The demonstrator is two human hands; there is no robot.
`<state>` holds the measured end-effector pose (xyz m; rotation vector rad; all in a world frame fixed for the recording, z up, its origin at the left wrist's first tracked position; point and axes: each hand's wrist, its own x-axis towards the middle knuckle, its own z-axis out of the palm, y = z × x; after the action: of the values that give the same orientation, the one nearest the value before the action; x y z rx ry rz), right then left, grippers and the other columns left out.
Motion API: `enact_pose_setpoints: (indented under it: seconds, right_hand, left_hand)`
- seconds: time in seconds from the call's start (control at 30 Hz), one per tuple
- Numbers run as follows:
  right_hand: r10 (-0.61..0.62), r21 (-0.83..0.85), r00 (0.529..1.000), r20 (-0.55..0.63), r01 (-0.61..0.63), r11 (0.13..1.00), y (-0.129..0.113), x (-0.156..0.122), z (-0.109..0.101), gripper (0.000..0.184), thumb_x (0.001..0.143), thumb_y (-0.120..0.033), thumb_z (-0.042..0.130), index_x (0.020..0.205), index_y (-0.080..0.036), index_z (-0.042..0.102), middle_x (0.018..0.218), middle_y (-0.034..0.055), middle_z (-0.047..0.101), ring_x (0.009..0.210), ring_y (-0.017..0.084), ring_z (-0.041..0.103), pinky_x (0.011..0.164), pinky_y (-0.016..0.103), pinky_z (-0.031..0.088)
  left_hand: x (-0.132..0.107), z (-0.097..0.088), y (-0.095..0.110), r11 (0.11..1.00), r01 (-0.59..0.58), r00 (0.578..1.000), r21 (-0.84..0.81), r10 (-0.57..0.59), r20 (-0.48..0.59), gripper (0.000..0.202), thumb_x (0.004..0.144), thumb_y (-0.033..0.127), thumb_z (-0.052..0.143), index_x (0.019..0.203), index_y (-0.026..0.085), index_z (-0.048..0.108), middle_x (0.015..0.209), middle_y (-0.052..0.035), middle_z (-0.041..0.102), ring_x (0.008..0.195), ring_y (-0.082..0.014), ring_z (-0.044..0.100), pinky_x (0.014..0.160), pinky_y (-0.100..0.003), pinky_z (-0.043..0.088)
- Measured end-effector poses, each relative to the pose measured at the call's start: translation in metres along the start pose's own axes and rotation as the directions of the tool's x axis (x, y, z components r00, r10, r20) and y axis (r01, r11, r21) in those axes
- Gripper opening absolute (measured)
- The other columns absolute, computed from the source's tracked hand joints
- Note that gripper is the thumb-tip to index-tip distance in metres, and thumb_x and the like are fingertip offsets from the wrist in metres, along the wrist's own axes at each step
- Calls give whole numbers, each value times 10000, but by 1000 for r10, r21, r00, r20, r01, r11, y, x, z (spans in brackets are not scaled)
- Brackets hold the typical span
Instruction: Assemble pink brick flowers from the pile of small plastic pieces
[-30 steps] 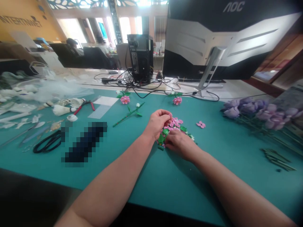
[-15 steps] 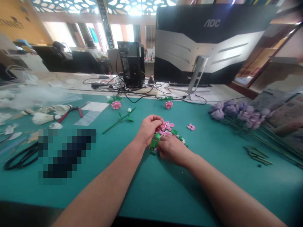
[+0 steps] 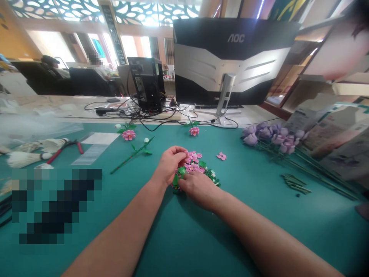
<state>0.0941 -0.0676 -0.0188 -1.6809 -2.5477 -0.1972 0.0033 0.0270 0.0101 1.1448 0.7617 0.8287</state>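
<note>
Left hand [image 3: 170, 163] curls beside, right hand [image 3: 201, 188] over the pink-green pile [image 3: 192, 167] short of the surface's [image 3: 187, 238] far edge, can't tell either grip; best sift gently.

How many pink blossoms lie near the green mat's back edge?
2: one blossom beside the white sheet, another blossom in front of the monitor; none there seems hidden.

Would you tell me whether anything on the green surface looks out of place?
Only mildly: one pink piece lies by itself to the right of the loose pile, as if strayed. Nothing looks clearly damaged.
</note>
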Motion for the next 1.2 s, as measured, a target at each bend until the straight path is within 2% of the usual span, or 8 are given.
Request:
enact_pose_setpoints:
  seconds: [0.2, 0.67, 0.77, 0.9, 1.0, 1.07, 1.13, 1.2]
  right_hand:
    - [-15, -5, 999, -31, 15, 1000, 2, -2, 1, 147, 872, -96, 467, 801, -165, 576, 731, 33, 593, 666, 157, 489, 588, 300, 283]
    - [12, 16, 1000, 12, -12, 1000, 3, 0, -3, 183, 845, -49, 449, 799, -146, 597, 711, 43, 583, 640, 149, 470, 575, 290, 273]
    - [43, 62, 999, 3, -43, 997, 5, -2, -6, 181, 834, -55, 445, 804, -148, 596, 766, 58, 582, 679, 155, 466, 606, 288, 303]
    - [112, 234, 988, -106, -85, 969, 12, -8, -13, 162, 845, -77, 424, 827, -163, 559, 857, 63, 554, 725, 154, 449, 633, 272, 344]
    - [197, 419, 957, -212, -93, 903, 21, -12, -16, 153, 894, -115, 378, 861, -177, 514, 877, 58, 536, 720, 145, 450, 647, 266, 375]
    - [291, 534, 918, -270, -109, 838, 27, -13, -17, 136, 909, -148, 380, 846, -188, 493, 859, 46, 539, 745, 148, 475, 681, 271, 396]
    - [409, 631, 865, -289, -149, 761, 32, -13, -17, 107, 904, -186, 412, 835, -196, 492, 832, 30, 551, 755, 151, 498, 696, 274, 406]
    - [521, 717, 814, -257, -200, 668, 37, -12, -16, 80, 889, -222, 446, 841, -203, 507, 803, 13, 567, 732, 150, 510, 682, 275, 412]
  left_hand:
    - [-1, 1, 2, 1000, 2, 1000, -5, -2, 1, 134, 627, 159, 664, 737, 145, 589, 651, 6, 611, 561, -71, 542, 535, -188, 385]
    - [-2, 1, 1, 1000, 10, 1000, -7, -10, 0, 145, 630, 150, 668, 749, 142, 586, 648, 1, 619, 545, -69, 528, 524, -183, 390]
    - [-1, 0, 1, 1000, 1, 1000, -16, -1, 3, 127, 639, 142, 660, 741, 143, 584, 646, 1, 618, 538, -67, 525, 518, -180, 392]
    - [0, -2, 0, 999, -4, 1000, -47, 6, 29, 190, 651, 136, 652, 840, 144, 630, 661, -5, 626, 542, -71, 534, 548, -189, 423]
    - [1, -2, -1, 999, 4, 998, -46, -1, 58, 235, 675, 144, 639, 909, 139, 665, 678, -16, 635, 555, -73, 544, 574, -197, 446]
    - [1, -2, -2, 999, 9, 998, -48, -5, 69, 219, 677, 137, 637, 892, 136, 679, 687, -18, 636, 567, -73, 551, 590, -198, 457]
    - [0, -2, -4, 999, 19, 997, -49, -16, 71, 200, 673, 127, 642, 869, 135, 684, 685, -13, 630, 571, -70, 550, 589, -195, 460]
    - [0, -1, -5, 999, 32, 997, -44, -28, 75, 180, 677, 127, 649, 854, 134, 683, 680, -12, 625, 566, -67, 546, 574, -190, 457]
